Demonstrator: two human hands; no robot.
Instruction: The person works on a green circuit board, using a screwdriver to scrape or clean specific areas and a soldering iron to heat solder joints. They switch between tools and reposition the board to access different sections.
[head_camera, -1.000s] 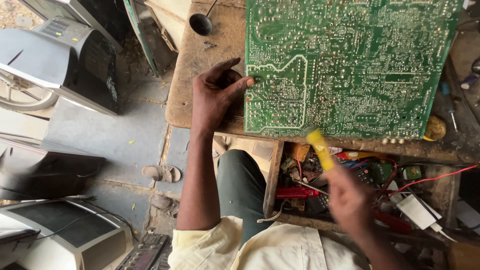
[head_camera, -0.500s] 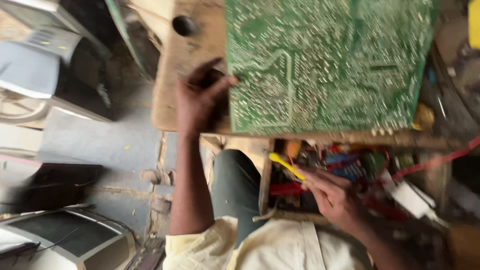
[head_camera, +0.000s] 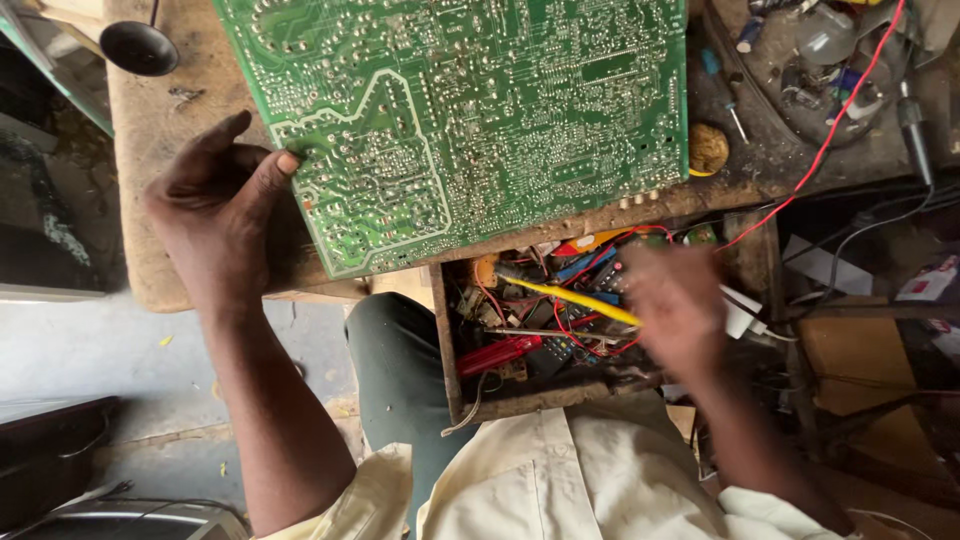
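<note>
A large green circuit board (head_camera: 470, 110) lies solder side up on a worn wooden bench (head_camera: 160, 150). My left hand (head_camera: 225, 215) grips the board's left edge, thumb on top. My right hand (head_camera: 680, 310), blurred by motion, is over an open wooden drawer (head_camera: 540, 395) below the bench and holds a thin yellow tool (head_camera: 570, 297) that points left across the drawer. The drawer is packed with wires, small parts and a red-handled tool (head_camera: 500, 353).
A black round dish (head_camera: 140, 47) sits at the bench's far left. A yellowish round tin (head_camera: 708, 148), a red wire (head_camera: 830, 140), screwdrivers and a glass bulb clutter the bench's right side. Dark equipment casings stand on the concrete floor at left.
The view has shifted right and closer. My right hand has moved with the yellow tool from beside my body to above the drawer. My left hand has stayed on the board's edge.
</note>
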